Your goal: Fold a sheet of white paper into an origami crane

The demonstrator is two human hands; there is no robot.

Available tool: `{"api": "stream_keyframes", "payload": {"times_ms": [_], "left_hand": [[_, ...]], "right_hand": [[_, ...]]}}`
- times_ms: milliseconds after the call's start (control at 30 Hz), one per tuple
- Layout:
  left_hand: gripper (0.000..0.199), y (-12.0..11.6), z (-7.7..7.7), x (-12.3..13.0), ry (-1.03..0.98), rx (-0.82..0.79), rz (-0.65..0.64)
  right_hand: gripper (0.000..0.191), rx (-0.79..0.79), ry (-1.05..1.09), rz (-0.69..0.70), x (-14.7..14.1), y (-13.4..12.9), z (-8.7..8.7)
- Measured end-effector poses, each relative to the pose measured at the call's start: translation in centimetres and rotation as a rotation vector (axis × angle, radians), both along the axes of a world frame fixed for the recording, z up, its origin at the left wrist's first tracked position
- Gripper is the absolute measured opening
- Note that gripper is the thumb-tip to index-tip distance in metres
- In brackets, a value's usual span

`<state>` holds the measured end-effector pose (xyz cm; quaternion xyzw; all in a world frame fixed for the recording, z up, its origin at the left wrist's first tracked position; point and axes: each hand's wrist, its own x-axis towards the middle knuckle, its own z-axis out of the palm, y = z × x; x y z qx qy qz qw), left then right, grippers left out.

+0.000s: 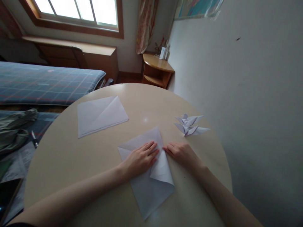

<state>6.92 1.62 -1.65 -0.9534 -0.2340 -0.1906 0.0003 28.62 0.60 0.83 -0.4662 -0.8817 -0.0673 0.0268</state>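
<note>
A white sheet of paper [151,192] lies on the round cream table [94,164], its right side folded over toward the middle. My left hand [141,158] rests flat on the sheet, fingers stretched over the folded flap. At the sheet's right edge, my right hand [180,153] has its fingers curled together, the fingertips touching the crease. Whether paper is pinched between them is too small to tell. Two folded white paper cranes [189,124] stand close together beyond my right hand. Several stacked white sheets [101,115] with diagonal creases lie at the back left.
A white wall [260,110] runs along the right. Left of the table are a plaid mattress [47,82], crumpled clothing [14,129] and a dark-screened device [8,195]. A wooden corner shelf [157,63] and a desk [99,49] are behind.
</note>
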Motion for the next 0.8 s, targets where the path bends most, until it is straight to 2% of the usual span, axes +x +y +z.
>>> {"api": "stream_keyframes", "payload": {"times_ms": [167,367,800], "left_hand": [[0.034,0.0,-0.1,0.0,-0.009,-0.005,-0.005],[0.035,0.1,-0.2,0.0,0.000,-0.018,-0.006],[0.034,0.1,-0.3,-0.1,-0.021,-0.058,-0.017]], "right_hand": [[0.034,-0.047,-0.058,-0.061,-0.5,1.4,0.4],[0.035,-0.119,-0.085,-0.225,-1.2,3.3,0.9],[0.038,-0.103,-0.124,-0.448,-3.3,6.2,1.1]]}}
